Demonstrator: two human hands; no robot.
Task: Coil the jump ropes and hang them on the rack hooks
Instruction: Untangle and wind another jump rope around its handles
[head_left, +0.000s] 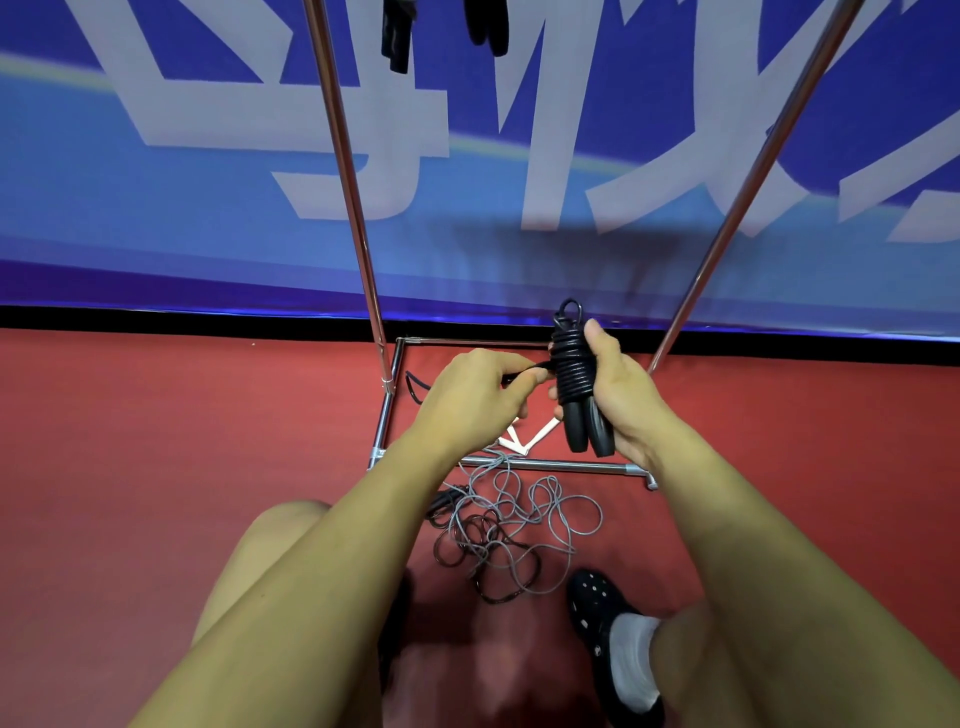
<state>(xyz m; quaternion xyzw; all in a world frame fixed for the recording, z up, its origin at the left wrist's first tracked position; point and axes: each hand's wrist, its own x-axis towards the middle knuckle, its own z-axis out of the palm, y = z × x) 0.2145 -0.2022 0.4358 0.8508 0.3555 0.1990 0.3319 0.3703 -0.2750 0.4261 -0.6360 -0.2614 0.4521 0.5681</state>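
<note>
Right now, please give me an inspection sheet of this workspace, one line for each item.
Surface: red floor.
Job's things: black jump rope, wound round its handles; metal rack.
Clutter: grey rope and dark rope tangled on the floor; white handles.
Grippers: left hand pinches the black rope's end; right hand grips the bundle.
Cables: nothing seen.
Surroundings: blue banner; black things hanging above.

Right hand (621, 395) gripped the coiled black jump rope (574, 374) upright, above the rack base (545, 464). Left hand (475, 395) pinched its loose end beside the coil. Grey rope (524, 525) lay tangled just in front of the base.
</note>
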